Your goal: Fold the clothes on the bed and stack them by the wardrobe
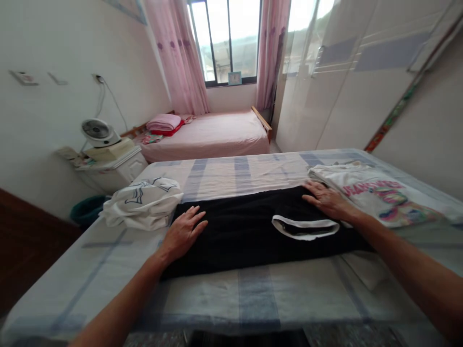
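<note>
Bedroom seen from the head camera; two bare arms reach over a checked bedsheet (231, 173).

At 9 o'clock of the frame: a nightstand (115, 168) with a small white fan (97, 132) on it, against the wall. Just below it, a green bin (87, 209) sits on the floor.

At 10 o'clock from the left hand: a folded white garment (144, 202) with dark line print, lying on the sheet and touching the left end of the black garment.

Left hand (184, 232): palm down, fingers spread and flat, pressing on the left end of the black garment (238, 231). Nothing pinched.

Black garment: lies flat across the middle of the sheet, stretched between the two hands. Its white-trimmed collar (306, 227) opens toward 3 o'clock, near the right hand.

At 12 o'clock, far side of the room: a second bed (217, 137) in pink, a folded pink blanket (164, 123) on its left end, pink curtains (181, 53) and a window (226, 38) behind.

Right hand (325, 198): palm down, fingers spread, resting on the upper right edge of the black garment. No pinch.

At 3 o'clock from the right hand: a white T-shirt (376, 193) with colourful print, lying flat, just beside the hand.
</note>
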Motion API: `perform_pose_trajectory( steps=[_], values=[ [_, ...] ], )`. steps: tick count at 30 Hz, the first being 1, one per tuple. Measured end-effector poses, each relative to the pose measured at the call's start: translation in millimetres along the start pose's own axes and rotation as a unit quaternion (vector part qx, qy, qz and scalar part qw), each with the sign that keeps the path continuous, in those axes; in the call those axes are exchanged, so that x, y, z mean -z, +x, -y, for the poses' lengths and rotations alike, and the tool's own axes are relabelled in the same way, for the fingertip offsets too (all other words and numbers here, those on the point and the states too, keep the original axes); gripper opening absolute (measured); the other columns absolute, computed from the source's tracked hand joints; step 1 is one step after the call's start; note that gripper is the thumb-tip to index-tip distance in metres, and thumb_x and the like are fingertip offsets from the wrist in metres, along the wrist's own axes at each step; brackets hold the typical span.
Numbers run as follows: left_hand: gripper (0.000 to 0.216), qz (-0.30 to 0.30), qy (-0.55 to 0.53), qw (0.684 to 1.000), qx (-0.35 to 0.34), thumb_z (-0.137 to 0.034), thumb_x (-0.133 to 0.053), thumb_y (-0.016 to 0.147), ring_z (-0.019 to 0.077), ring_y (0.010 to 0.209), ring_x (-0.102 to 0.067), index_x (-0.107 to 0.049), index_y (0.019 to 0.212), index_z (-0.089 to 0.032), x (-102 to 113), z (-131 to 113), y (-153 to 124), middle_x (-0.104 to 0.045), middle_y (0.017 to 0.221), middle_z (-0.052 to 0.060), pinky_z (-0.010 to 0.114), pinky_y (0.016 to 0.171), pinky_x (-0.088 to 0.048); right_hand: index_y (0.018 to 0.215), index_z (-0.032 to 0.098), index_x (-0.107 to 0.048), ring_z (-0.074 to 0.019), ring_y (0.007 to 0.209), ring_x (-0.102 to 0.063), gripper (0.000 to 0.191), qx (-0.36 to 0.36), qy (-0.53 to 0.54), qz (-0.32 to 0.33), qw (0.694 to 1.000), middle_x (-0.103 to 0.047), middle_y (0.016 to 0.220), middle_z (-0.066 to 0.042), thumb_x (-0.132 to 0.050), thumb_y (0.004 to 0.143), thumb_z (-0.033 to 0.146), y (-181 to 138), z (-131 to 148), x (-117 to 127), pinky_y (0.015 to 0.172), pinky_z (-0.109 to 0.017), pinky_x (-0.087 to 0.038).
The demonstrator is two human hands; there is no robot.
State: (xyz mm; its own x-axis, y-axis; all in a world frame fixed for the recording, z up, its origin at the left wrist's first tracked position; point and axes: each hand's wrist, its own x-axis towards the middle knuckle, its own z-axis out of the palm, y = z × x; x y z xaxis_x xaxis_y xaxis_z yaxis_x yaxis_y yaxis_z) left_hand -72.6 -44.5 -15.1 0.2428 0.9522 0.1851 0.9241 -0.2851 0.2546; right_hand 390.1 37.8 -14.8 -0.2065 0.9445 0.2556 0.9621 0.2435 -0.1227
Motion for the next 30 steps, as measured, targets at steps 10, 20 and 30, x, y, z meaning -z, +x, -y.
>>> perform_pose_trajectory(
  steps=[10, 20, 30],
  values=[
    [0.031, -0.16, -0.053, 0.969, 0.179, -0.035, -0.041, 0.085, 0.0201, 0.097, -0.06, -0.063, 0.099, -0.018, 30, 14, -53, -0.061, 0.109, 0.008, 0.029, 0.084, -0.048, 0.136, 0.018, -0.038, -0.0241, 0.135, -0.028, 0.048, 0.209, 0.073, -0.067, 0.973, -0.038, 0.143, -0.009, -0.033, 0.095, 0.041, -22, 137, 47, 0.109, -0.045, -0.029],
    [0.043, -0.125, -0.117, 0.952, 0.254, -0.042, -0.05, 0.077, 0.0244, 0.086, -0.059, -0.063, 0.104, -0.011, 25, 2, -71, -0.063, 0.096, 0.012, 0.036, 0.086, -0.043, 0.135, 0.026, -0.042, -0.0239, 0.135, -0.028, 0.045, 0.267, 0.066, 0.033, 0.961, -0.035, 0.145, -0.004, -0.045, 0.092, 0.038, -39, 225, -28, 0.108, -0.048, -0.024],
    [0.053, -0.09, -0.413, 0.839, 0.342, -0.062, -0.053, 0.069, 0.0197, 0.074, -0.064, -0.062, 0.087, -0.013, 28, -12, -61, -0.067, 0.078, 0.006, 0.028, 0.068, -0.049, 0.135, 0.027, -0.042, -0.0235, 0.133, -0.031, 0.044, 0.265, 0.096, 0.027, 0.959, -0.038, 0.143, -0.004, -0.044, 0.092, 0.039, -41, 223, -29, 0.108, -0.045, -0.022]
  ],
)
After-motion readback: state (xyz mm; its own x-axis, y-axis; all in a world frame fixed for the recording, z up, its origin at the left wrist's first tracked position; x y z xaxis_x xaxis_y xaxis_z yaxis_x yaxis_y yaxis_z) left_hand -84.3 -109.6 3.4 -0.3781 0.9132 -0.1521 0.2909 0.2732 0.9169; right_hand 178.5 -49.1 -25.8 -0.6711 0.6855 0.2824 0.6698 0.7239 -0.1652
